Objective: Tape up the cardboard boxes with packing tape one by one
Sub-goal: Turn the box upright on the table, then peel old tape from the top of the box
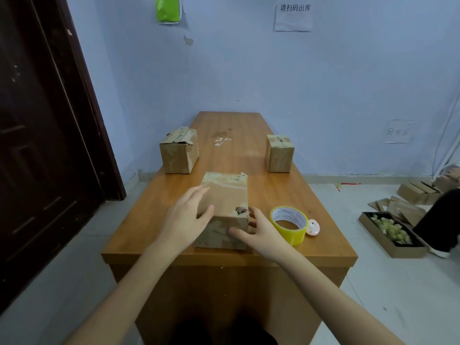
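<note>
near box (227, 195): brown cardboard, closed, torn at your near right top corner, old tape patches, upright at your table edge | left box (179, 153): far left, flaps taped unevenly | right box (280, 153): smaller, far right, taped shut | packing tape roll (288, 224): yellow, lying flat just right of your near box

wooden table (286, 195) — three cardboard boxes (225, 210) | yellow tape roll (288, 224) | small pink object (313, 227)

the near box (225, 207) hides the left hand (185, 215) palm and right hand (258, 231) fingertips.
</note>
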